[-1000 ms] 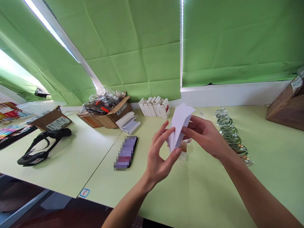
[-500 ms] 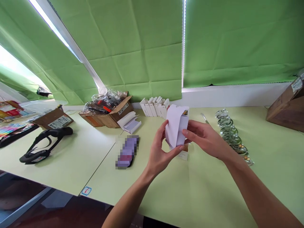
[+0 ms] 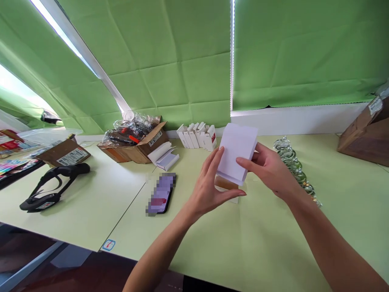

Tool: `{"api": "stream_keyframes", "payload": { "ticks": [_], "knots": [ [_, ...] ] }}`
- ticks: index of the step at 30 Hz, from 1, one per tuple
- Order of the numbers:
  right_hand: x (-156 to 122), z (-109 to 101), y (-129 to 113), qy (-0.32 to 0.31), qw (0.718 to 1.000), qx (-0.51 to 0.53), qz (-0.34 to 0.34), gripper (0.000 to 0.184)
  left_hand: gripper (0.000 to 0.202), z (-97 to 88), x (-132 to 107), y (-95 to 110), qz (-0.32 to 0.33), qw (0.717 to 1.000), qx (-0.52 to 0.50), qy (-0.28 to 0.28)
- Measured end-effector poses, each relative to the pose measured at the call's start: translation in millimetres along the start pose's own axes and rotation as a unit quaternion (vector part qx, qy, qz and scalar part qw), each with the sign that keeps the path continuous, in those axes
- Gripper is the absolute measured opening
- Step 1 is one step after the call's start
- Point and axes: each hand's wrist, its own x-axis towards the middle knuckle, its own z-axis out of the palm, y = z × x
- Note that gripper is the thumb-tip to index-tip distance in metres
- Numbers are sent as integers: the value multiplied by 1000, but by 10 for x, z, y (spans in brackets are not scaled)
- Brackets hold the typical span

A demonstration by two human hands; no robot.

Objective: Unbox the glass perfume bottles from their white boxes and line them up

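A white folding carton [image 3: 237, 152] is held up over the table, its plain broad face toward me. My right hand [image 3: 270, 170] grips its right edge, thumb on the front face and fingers behind. My left hand [image 3: 206, 186] is open beside the lower left of the carton, fingertips against its left edge and thumb stretched out below it. Partly hidden under the carton lies a brown and white item [image 3: 226, 184] on the table; I cannot make out what it is.
A phone [image 3: 161, 194] lies left of my hands. Behind stand an opened white carton [image 3: 164, 157], a row of small white boxes [image 3: 196, 137] and a cardboard box [image 3: 136, 153] of bagged parts. Bagged coiled cables [image 3: 291, 162] lie at right; a black strapped headset [image 3: 51, 190] at far left.
The carton has turned from showing a side and open flap to showing a flat broad face, and moved slightly right and up. My left thumb has come off it.
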Motion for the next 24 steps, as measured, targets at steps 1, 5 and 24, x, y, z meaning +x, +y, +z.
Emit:
{"api": "stream_keyframes", "payload": {
  "ticks": [1,5,24],
  "knots": [
    [9,-37,-4,-10,1000,11,11,47,105,-29,10,-47,10,1000,-19,-6],
    [25,-103,-6,-62,996,38,58,49,84,-71,-7,-218,35,997,-62,17],
    [-51,108,34,-95,993,-25,61,53,95,-152,-150,-369,-3,997,-41,59]
  ]
}}
